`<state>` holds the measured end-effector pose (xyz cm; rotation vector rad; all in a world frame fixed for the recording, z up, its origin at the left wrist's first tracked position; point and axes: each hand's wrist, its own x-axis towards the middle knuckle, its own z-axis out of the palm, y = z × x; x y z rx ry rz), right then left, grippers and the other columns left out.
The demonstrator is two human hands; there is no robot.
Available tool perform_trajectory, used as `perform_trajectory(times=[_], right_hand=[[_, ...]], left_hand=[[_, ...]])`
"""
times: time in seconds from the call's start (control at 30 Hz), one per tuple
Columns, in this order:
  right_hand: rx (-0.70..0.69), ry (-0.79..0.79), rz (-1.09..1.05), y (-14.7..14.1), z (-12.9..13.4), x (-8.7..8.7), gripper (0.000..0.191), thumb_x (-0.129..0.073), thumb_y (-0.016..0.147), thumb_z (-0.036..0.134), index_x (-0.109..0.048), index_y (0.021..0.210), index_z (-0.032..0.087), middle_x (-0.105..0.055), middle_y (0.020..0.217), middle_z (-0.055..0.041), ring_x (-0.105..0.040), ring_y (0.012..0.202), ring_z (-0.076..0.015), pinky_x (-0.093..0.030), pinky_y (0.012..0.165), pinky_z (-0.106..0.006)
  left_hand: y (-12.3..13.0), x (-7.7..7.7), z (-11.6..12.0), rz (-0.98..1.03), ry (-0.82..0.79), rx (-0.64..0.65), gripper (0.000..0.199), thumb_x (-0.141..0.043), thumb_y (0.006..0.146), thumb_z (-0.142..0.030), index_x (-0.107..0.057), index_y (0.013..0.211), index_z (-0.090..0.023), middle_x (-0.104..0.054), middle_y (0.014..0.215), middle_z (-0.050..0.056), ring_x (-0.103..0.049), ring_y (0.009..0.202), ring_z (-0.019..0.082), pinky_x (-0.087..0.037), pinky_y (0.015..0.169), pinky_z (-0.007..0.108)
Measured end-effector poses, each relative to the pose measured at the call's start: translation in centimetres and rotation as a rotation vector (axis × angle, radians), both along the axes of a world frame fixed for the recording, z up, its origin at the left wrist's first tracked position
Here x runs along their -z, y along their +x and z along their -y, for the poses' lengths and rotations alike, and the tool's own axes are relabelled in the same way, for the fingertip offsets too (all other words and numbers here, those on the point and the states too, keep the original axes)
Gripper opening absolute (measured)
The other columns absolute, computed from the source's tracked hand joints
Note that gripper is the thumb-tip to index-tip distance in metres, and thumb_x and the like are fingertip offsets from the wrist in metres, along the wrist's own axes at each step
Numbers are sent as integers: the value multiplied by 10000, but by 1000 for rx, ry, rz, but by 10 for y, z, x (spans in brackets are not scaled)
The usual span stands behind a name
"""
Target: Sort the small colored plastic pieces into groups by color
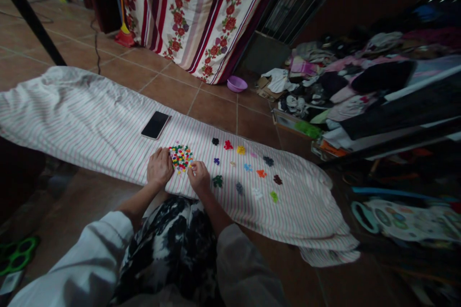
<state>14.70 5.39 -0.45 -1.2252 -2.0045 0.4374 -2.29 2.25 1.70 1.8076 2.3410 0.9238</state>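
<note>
A heap of small mixed-colour pieces (pixel 181 157), bead-like but too small to name for sure, lies on a striped cloth (pixel 118 120). My left hand (pixel 160 167) rests flat at the heap's left edge, its fingertips touching it. At the lower right edge, my right hand (pixel 199 176) has thumb and fingers pinched together; what is between them is too small to make out. To the right are several single-colour clusters, among them black (pixel 215 141), red (pixel 228 145), yellow (pixel 241 150), dark green (pixel 217 181), orange (pixel 261 173) and lime green (pixel 274 196).
A phone (pixel 156 125) lies on the cloth beyond my left hand. Past the cloth, a purple basin (pixel 236 84) stands on the tiled floor by a floral curtain (pixel 187 9). Piled clothes (pixel 338 76) fill the right side, and a red broom (pixel 124 37) leans at the back.
</note>
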Motion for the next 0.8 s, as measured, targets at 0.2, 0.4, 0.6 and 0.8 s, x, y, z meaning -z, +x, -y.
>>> perform_trajectory(times=[0.2,0.4,0.6,0.8], right_hand=[[23,-52,-39,1,-2,0,247,-462,839,138,-655,974,210,-661,912,-57,-615,799,-178,-524,798,-294],[21,-95,-127,6,-7,-1,277,-476,856,161,-704,1001,222,-682,944,-58,-642,804,-177,-543,770,-292],[66,-96,-170,21,-16,-3,180,-531,893,247,-699,953,224,-690,873,-58,-664,824,-190,-545,782,-302],[92,-88,-207,51,-29,-16,214,-506,918,299,-689,991,215,-702,918,-68,-670,849,-190,-545,812,-309]], left_hand=[[-1,-3,1,-16,-7,16,378,-341,954,-242,-576,1216,-106,-656,1225,209,-522,1285,333,-404,1021,474],[-1,-2,1,-39,15,5,350,-359,944,-246,-579,1193,-135,-669,1184,184,-550,1243,320,-415,1000,455],[-1,-1,1,-41,13,-5,372,-360,949,-251,-569,1227,-118,-663,1215,204,-531,1269,338,-412,999,478],[-2,1,0,-70,16,-7,339,-367,949,-255,-578,1190,-144,-670,1183,183,-538,1260,327,-418,997,468]])
